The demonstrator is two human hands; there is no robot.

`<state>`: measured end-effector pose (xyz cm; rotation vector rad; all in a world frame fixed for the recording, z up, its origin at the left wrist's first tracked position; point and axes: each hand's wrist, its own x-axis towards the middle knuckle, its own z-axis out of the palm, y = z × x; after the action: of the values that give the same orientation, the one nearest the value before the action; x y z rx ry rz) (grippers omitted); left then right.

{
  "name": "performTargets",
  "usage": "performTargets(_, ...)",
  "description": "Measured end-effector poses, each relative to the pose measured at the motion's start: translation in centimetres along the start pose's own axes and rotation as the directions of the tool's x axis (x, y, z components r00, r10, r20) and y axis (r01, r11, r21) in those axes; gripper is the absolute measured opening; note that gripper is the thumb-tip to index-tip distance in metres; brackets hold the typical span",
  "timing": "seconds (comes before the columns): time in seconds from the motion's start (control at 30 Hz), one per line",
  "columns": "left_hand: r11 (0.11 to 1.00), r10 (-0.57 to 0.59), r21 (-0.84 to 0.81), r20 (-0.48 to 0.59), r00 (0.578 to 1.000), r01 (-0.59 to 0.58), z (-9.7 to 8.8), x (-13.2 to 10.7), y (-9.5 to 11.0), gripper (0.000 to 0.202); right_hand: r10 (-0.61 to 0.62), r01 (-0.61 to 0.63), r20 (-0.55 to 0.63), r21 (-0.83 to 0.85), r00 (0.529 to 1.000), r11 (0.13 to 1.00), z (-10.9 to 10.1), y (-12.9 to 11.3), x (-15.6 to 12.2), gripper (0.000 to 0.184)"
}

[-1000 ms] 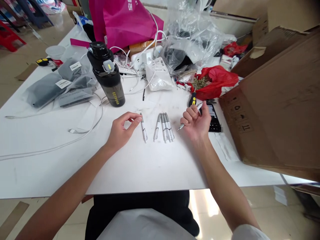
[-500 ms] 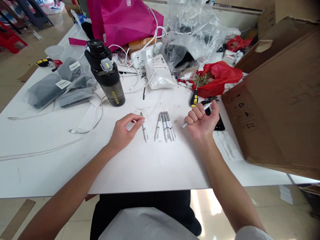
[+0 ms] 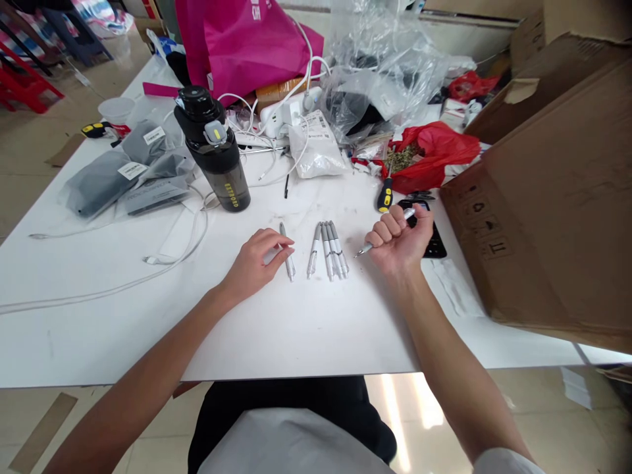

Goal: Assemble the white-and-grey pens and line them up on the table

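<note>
Several grey-and-white pens (image 3: pixel 329 250) lie side by side on the white table (image 3: pixel 306 322). One more pen (image 3: pixel 287 251) lies alone just left of them. My left hand (image 3: pixel 259 260) rests beside that single pen, fingers loosely curled, fingertips touching it. My right hand (image 3: pixel 397 238) is a fist closed round another pen (image 3: pixel 364 249), whose tip sticks out to the left above the table and whose top shows by the thumb.
A dark water bottle (image 3: pixel 217 155) stands behind my left hand, with white cables (image 3: pixel 172 250) and grey packets (image 3: pixel 113 178) to its left. A yellow-handled screwdriver (image 3: pixel 384 195), a black phone (image 3: pixel 429 230), a red bag (image 3: pixel 429 155) and a big cardboard box (image 3: pixel 553 197) crowd the right.
My left hand has come down closer to the single pen and its fingers now touch it. My right hand keeps its grip on its pen and has barely shifted.
</note>
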<state>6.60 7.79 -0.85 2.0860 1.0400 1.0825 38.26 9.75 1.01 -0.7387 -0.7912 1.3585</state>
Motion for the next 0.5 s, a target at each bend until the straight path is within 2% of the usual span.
performTargets(0.17,0.98,0.138,0.129,0.117,0.984,-0.153,0.2,-0.3,-0.4,0.016,-0.076,0.072,-0.036,-0.085,0.996,0.994,1.7,-0.2,0.0,0.071)
performTargets(0.33,0.955,0.207,0.153,0.27,0.94,-0.254,0.9,-0.9,-0.1,0.02,-0.051,0.043,-0.051,-0.147,0.997,0.988,2.6,0.1,0.2,0.054)
performTargets(0.5,0.935,0.266,0.155,0.284,0.921,-0.318,1.9,-1.4,0.0,0.025,-0.014,0.004,-0.038,-0.234,0.999,0.972,2.2,0.7,0.3,0.044)
